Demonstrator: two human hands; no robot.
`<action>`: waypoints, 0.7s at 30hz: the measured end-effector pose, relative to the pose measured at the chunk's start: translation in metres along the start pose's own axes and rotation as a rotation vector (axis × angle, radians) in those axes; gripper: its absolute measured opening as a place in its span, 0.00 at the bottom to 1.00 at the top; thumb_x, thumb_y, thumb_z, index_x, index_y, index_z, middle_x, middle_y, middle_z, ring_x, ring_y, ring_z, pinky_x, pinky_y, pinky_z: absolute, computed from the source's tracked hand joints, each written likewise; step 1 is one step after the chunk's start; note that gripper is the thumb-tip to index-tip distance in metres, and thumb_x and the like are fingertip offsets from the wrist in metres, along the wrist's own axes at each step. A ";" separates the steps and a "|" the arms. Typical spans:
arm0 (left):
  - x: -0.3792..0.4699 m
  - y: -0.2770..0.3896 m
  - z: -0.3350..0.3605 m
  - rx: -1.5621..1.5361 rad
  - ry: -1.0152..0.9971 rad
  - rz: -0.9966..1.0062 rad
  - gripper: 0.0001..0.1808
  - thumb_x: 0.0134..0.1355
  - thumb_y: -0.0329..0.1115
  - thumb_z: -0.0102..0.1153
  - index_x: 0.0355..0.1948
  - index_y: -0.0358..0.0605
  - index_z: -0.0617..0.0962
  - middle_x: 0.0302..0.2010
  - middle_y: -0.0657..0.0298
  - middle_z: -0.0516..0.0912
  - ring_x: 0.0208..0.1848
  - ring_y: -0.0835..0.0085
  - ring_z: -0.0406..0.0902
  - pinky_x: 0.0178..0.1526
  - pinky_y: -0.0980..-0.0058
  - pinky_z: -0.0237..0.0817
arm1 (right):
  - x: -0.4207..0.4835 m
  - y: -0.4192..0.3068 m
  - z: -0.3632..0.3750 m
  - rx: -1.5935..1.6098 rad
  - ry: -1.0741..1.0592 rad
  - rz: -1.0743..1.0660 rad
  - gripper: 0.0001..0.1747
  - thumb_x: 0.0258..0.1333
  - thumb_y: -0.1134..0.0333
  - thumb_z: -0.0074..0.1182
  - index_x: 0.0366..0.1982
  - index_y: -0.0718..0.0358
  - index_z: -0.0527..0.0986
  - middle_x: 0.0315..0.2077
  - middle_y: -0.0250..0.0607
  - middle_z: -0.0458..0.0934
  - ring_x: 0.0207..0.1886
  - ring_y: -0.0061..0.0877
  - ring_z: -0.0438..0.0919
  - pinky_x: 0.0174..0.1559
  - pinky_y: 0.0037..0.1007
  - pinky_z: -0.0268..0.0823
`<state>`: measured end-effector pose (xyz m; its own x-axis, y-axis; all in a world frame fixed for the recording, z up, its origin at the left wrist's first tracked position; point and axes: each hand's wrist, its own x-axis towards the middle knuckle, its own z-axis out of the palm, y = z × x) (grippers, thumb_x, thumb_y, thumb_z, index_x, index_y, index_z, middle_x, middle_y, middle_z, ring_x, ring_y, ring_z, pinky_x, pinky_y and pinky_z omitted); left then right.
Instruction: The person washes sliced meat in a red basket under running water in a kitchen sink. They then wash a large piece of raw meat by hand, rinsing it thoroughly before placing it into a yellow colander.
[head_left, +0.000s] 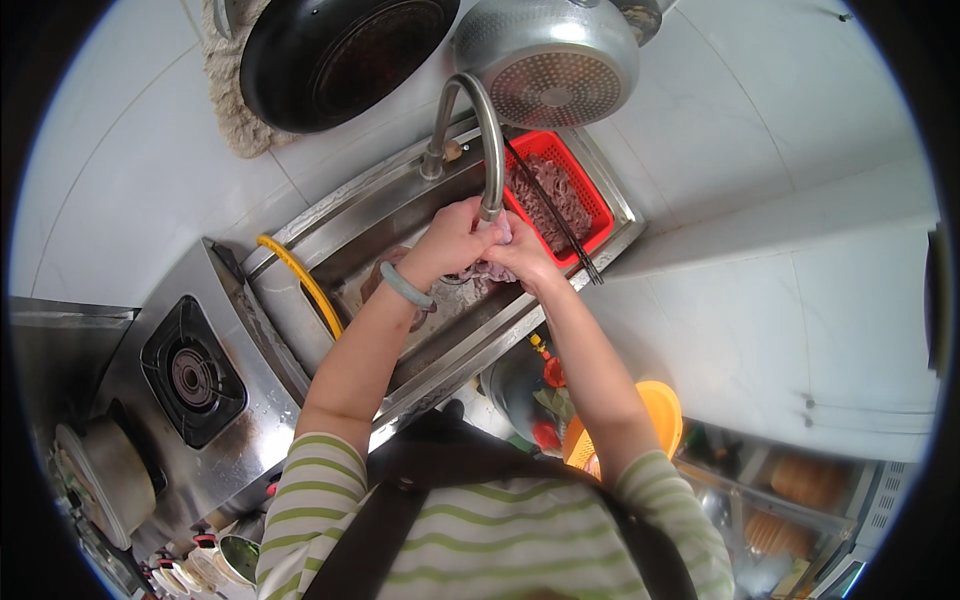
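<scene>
Under the spout of a curved metal faucet (493, 142), my left hand (454, 238) and my right hand (523, 251) are together, gripping a piece of pale pinkish meat (491, 271) that hangs between and below them. A bracelet is on my left wrist. Both hands are over a stainless steel sink (450, 315), where more brownish pieces (384, 271) lie, partly hidden by my left hand. To the right, a red plastic basket (555, 142) holds strips of meat (551, 196), with dark chopsticks (555, 210) laid across it.
A yellow hose (304, 281) curves over the sink's left end, beside a gas stove (193, 375). A black pan (345, 60) and a silver pan (551, 71) hang above the sink. An orange basket (664, 412) stands below, at the right. A lidded pot (112, 480) sits at the lower left.
</scene>
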<state>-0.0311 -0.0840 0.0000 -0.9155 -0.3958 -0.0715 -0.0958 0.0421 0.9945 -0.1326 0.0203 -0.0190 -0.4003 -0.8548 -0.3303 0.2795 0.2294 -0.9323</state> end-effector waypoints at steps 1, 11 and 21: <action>-0.001 0.002 -0.001 0.103 0.016 0.042 0.08 0.53 0.30 0.52 0.34 0.37 0.76 0.29 0.66 0.78 0.30 0.81 0.74 0.33 0.82 0.65 | 0.002 0.001 0.002 -0.012 0.017 0.011 0.26 0.37 0.77 0.58 0.44 0.68 0.65 0.33 0.35 0.74 0.35 0.18 0.74 0.38 0.22 0.68; -0.008 -0.015 -0.022 -0.205 0.684 0.062 0.14 0.56 0.33 0.54 0.42 0.40 0.72 0.29 0.66 0.76 0.27 0.80 0.73 0.30 0.83 0.64 | 0.002 0.005 0.011 0.163 0.111 0.020 0.18 0.46 0.80 0.47 0.43 0.66 0.69 0.33 0.35 0.76 0.33 0.18 0.75 0.35 0.21 0.69; -0.037 -0.047 0.043 -1.649 -0.015 -0.585 0.30 0.52 0.60 0.49 0.45 0.47 0.69 0.43 0.59 0.75 0.46 0.63 0.71 0.53 0.55 0.59 | -0.019 -0.002 0.035 0.018 0.132 -0.057 0.19 0.46 0.77 0.47 0.45 0.60 0.70 0.33 0.33 0.77 0.34 0.19 0.75 0.36 0.22 0.68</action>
<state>-0.0092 -0.0320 -0.0471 -0.9126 -0.0083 -0.4087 0.0677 -0.9891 -0.1311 -0.0949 0.0197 -0.0062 -0.5273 -0.7971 -0.2943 0.2681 0.1726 -0.9478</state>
